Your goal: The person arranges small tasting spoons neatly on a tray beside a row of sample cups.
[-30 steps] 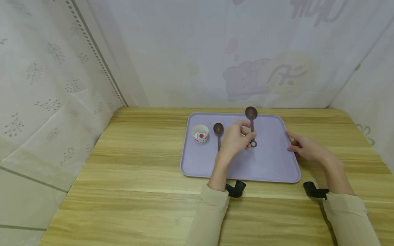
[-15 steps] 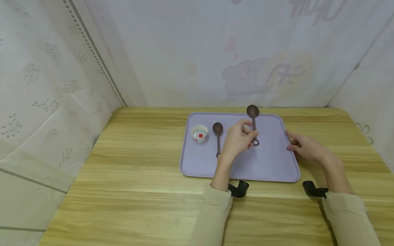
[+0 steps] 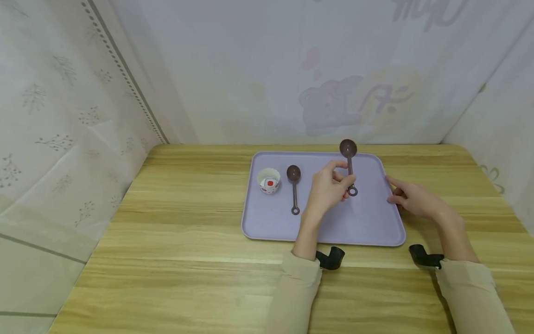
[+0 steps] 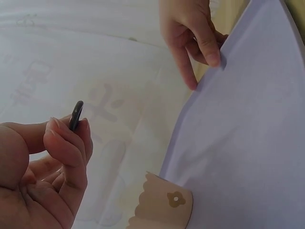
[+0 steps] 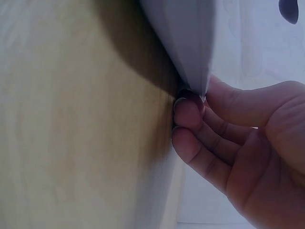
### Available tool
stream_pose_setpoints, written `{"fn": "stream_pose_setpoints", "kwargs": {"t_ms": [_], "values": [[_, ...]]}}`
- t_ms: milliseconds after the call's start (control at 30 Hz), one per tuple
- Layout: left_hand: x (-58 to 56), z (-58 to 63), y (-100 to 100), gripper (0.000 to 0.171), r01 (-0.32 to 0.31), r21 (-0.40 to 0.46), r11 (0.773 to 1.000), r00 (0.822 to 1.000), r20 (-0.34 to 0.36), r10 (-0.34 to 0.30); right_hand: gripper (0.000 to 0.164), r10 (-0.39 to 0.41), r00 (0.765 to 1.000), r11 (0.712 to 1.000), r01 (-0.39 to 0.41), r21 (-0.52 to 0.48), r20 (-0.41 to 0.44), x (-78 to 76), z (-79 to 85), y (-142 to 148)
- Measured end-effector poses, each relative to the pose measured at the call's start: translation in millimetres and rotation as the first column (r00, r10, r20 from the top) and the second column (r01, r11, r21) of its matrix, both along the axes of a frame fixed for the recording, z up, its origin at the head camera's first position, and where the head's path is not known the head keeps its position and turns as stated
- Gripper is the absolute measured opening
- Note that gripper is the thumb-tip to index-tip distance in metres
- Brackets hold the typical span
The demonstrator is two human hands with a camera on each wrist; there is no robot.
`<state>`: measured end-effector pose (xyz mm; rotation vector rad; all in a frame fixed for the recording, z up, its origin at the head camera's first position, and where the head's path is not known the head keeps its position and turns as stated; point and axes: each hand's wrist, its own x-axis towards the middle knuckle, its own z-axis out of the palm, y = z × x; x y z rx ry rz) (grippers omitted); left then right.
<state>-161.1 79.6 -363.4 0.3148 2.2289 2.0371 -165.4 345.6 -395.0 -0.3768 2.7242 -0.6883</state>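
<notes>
A dark brown measuring spoon [image 3: 348,148], its bowl upward, is pinched by my left hand [image 3: 329,188] above the lilac tray [image 3: 371,222]. Only the dark ring end [image 4: 76,115] of its handle shows past the fingertips in the left wrist view. My right hand [image 3: 413,197] pinches the tray's right edge; in the right wrist view the thumb lies above the rim and fingertips [image 5: 187,113] reach beneath it. A second brown measuring spoon [image 3: 294,174] lies on the tray. Left of it stands a small white paper cup [image 3: 269,182] with a red square inside.
The left wrist view shows a tan scalloped paper cup [image 4: 164,205] on the tray; whether it is the white one, I cannot tell. The tray rests on a wood-grain table [image 3: 183,222]. A printed curtain [image 3: 233,93] hangs behind.
My left hand has drifted right with its spoon, which is also slightly higher in view. The handle of the lying spoon has come fully into sight. My right hand stays at the tray edge.
</notes>
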Motion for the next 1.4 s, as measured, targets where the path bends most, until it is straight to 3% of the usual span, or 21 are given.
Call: {"fn": "stream_pose_setpoints", "kwargs": {"t_ms": [433, 1400], "values": [[1.1, -12.3, 20, 0.029, -0.080, -0.004, 0.997, 0.996, -0.040, 0.080, 0.067, 0.016, 1.000, 1.000, -0.016, -0.019, 0.000, -1.3, -0.7, 0], [4.8, -29.5, 45, 0.033, -0.110, -0.161, 0.981, 0.993, -0.057, 0.102, 0.066, 0.007, 1.000, 1.000, -0.007, -0.017, -0.011, 0.7, 0.6, -1]]}}
